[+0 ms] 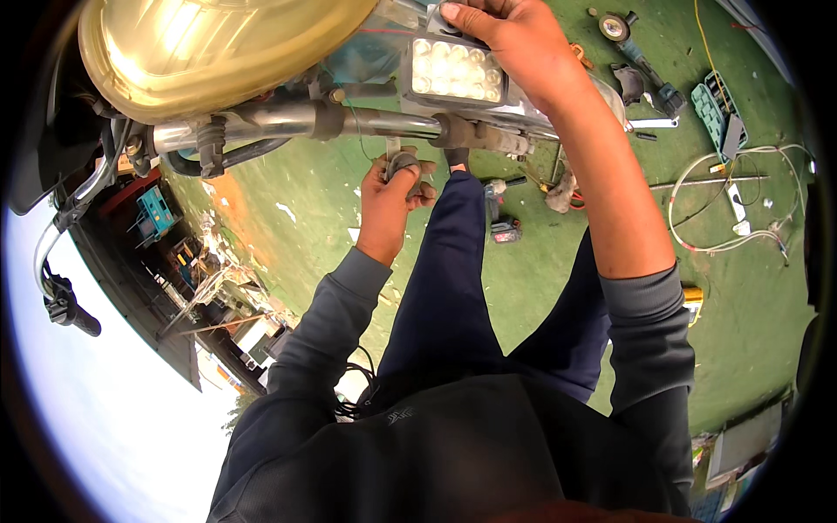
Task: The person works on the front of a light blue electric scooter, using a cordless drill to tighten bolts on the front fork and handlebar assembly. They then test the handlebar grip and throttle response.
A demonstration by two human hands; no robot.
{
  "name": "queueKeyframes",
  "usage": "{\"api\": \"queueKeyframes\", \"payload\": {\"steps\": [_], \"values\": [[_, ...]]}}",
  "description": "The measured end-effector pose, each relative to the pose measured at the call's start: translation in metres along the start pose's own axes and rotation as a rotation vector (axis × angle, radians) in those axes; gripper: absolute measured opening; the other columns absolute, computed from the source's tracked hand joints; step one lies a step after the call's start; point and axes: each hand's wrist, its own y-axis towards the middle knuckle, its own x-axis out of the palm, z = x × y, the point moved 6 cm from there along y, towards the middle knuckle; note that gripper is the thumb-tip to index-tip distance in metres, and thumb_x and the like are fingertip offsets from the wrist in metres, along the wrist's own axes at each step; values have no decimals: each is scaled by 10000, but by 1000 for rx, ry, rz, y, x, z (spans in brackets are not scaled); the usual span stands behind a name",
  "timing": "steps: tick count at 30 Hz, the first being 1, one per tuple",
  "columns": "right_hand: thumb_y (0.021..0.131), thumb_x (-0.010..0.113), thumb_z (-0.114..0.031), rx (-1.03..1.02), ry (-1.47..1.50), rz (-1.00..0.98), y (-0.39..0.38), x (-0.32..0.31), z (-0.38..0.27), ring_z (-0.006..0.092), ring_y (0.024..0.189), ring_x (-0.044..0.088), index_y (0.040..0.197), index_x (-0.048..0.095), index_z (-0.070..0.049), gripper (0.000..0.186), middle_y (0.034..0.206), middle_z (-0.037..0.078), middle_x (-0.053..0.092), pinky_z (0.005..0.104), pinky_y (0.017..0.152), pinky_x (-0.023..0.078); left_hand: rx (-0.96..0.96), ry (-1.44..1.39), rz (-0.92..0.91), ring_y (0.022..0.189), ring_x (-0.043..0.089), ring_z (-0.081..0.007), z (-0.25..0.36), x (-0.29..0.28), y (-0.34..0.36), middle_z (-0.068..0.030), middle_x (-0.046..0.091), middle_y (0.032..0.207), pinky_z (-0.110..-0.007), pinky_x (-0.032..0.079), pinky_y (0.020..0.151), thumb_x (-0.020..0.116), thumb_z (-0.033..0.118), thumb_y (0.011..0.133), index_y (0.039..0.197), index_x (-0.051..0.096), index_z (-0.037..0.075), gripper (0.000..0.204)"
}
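Note:
My right hand (514, 44) is at the top, thumb pressed on a small grey metal piece (445, 19) just above a rectangular LED lamp (455, 71) with several round lenses. My left hand (392, 196) is lower, below the chrome tube (373, 126) of the motorbike, with thumb and fingers curled around a small grey metal part (400, 162) beside a flat strip. A thin wire runs down near it. The glossy yellow body (209, 48) of the motorbike fills the upper left.
On the green floor (732, 331) are an angle grinder (645, 70), a drill (504, 222), a green tool case (719, 118) and coiled cable (684, 235). A handlebar (70, 305) juts at left; a dark shed (157, 279) with clutter stands beyond. My legs are below.

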Motion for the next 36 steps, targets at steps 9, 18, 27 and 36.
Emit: {"api": "queueKeyframes", "payload": {"steps": [9, 18, 27, 36], "values": [[893, 753, -232, 257, 257, -118, -10, -16, 10, 126, 769, 657, 987, 719, 34, 284, 889, 77, 722, 293, 704, 530, 3, -470, -334, 872, 588, -187, 63, 81, -22, -90, 624, 1123, -378, 483, 797, 509, 236, 997, 1367, 469, 97, 397], [932, 719, -198, 202, 209, -105, -22, -19, -10, 109, 757, 670, 1045, 694, 24, 250, 893, 57, 715, 266, 685, 548, 118, -734, -89, 1001, 665, -210, 70, 105, 55, -41, 673, 1161, -388, 550, 765, 428, 388, 1013, 1201, 588, 135, 353], [947, 699, -189, 334, 378, -138, -14, -15, 4, 106, 738, 673, 1017, 679, 13, 215, 870, 54, 703, 266, 658, 555, -90, -782, -158, 1080, 635, -259, 65, 97, 58, -85, 626, 1301, -406, 523, 854, 404, 448, 1045, 1332, 559, 128, 457], [881, 747, -45, 172, 227, -11, -43, -11, 11, 81, 711, 639, 1024, 683, 43, 180, 841, 62, 724, 252, 630, 518, -73, -952, -459, 1263, 547, -318, 63, 78, 64, -134, 563, 1376, -496, 442, 1072, 489, 309, 968, 1355, 529, 65, 459]]}}
